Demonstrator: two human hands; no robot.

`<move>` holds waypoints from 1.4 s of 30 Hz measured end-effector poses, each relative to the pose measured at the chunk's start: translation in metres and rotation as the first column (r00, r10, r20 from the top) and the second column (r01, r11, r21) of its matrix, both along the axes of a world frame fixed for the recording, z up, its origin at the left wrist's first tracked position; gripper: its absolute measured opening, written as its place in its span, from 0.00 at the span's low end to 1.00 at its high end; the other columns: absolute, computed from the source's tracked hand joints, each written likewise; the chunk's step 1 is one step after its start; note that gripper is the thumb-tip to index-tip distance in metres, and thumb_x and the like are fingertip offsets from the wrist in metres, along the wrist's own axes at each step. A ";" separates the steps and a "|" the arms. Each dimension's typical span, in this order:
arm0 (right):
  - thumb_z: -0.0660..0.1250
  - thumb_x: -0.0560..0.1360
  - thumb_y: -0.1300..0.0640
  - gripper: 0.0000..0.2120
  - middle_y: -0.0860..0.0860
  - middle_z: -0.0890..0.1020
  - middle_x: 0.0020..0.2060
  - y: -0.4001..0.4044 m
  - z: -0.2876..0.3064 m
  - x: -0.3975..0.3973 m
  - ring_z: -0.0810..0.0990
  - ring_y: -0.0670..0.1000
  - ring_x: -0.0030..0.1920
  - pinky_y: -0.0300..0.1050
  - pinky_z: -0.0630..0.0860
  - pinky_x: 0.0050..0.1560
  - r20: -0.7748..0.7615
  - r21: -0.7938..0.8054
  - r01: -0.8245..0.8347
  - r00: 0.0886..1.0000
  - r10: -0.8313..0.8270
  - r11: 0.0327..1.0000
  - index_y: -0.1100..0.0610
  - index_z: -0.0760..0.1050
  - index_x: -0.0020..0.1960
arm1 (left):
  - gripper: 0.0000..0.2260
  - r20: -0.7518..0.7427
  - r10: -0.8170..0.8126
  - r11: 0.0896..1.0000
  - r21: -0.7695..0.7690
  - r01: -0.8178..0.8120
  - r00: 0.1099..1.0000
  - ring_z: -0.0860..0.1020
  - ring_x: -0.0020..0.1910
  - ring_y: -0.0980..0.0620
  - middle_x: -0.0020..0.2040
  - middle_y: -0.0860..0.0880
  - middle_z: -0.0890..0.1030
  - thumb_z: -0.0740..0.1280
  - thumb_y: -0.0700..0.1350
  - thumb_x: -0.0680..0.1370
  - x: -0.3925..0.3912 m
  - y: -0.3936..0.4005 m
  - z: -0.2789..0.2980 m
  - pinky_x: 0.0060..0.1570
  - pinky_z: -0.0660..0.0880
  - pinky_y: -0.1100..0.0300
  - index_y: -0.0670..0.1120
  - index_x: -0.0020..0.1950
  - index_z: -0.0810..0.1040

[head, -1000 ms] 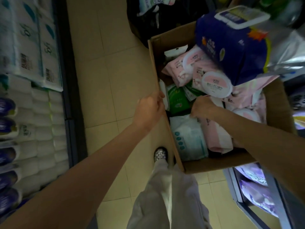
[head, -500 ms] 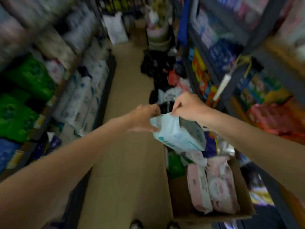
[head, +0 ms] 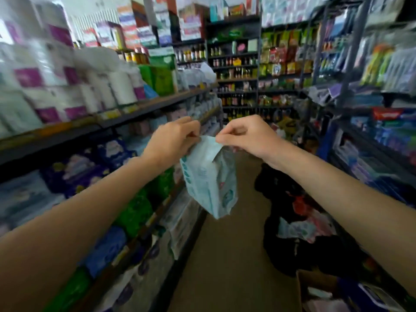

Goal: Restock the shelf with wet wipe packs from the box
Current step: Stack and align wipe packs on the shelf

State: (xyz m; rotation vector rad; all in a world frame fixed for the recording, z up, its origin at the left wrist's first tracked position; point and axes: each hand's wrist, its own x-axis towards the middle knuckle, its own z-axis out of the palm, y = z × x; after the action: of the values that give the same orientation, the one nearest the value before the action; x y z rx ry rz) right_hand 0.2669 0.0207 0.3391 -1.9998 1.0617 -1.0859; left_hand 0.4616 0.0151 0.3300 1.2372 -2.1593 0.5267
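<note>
Up from the box [head: 315, 287] comes the wet wipe pack [head: 210, 179], now hanging over the aisle floor above and left of it. Both hands are pinching its top edge, left hand [head: 173, 138] and right hand [head: 247, 137], each grip curled tight. Left of the pack, the shelf [head: 144, 111] is standing stocked.

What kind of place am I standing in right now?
Most likely a small grocery or general store aisle. Shelves on the left hold stacked tissue rolls, bottles line the far shelving, and both hands hold a wipe pack by its top edge.
</note>
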 end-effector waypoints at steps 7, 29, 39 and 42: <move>0.70 0.69 0.57 0.41 0.44 0.65 0.70 0.001 -0.004 0.150 0.66 0.46 0.68 0.41 0.69 0.61 0.010 0.413 -0.482 0.851 0.526 0.772 0.46 0.51 0.75 | 0.03 -0.158 0.027 0.987 -0.150 -0.051 0.987 0.73 0.31 0.60 0.38 0.53 0.75 0.69 0.40 0.74 0.167 0.072 0.077 0.33 0.67 0.75 0.42 0.41 0.77; 0.57 0.64 0.32 0.40 0.56 0.74 0.60 0.071 0.116 0.504 0.69 0.55 0.61 0.59 0.61 0.66 -0.031 -0.984 -0.026 0.999 -0.023 0.178 0.58 0.62 0.66 | 0.37 -0.599 0.518 0.852 0.297 -0.431 0.611 0.76 0.53 0.51 0.60 0.50 0.70 0.75 0.46 0.67 0.415 0.261 0.157 0.45 0.76 0.63 0.53 0.70 0.59; 0.63 0.75 0.51 0.24 0.54 0.77 0.61 0.072 0.191 0.550 0.71 0.55 0.64 0.57 0.61 0.68 0.061 -0.917 0.095 0.993 0.098 -0.387 0.58 0.65 0.67 | 0.39 -0.523 0.658 0.710 0.189 -0.679 0.542 0.72 0.59 0.50 0.61 0.49 0.71 0.75 0.50 0.65 0.441 0.282 0.207 0.56 0.72 0.55 0.53 0.71 0.60; 0.61 0.77 0.57 0.19 0.52 0.78 0.62 0.069 0.203 0.568 0.71 0.54 0.66 0.57 0.59 0.68 0.050 -0.820 0.103 0.993 0.109 -0.563 0.55 0.65 0.68 | 0.44 -0.601 0.594 0.788 0.300 -0.538 0.535 0.76 0.53 0.51 0.59 0.49 0.74 0.75 0.49 0.65 0.444 0.279 0.213 0.46 0.74 0.59 0.53 0.74 0.54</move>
State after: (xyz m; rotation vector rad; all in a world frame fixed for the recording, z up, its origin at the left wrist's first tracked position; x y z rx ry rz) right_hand 0.8349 0.0894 0.5417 -2.9106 -0.9592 -2.8566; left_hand 0.9053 0.2937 0.5426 1.8449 -1.1340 0.1731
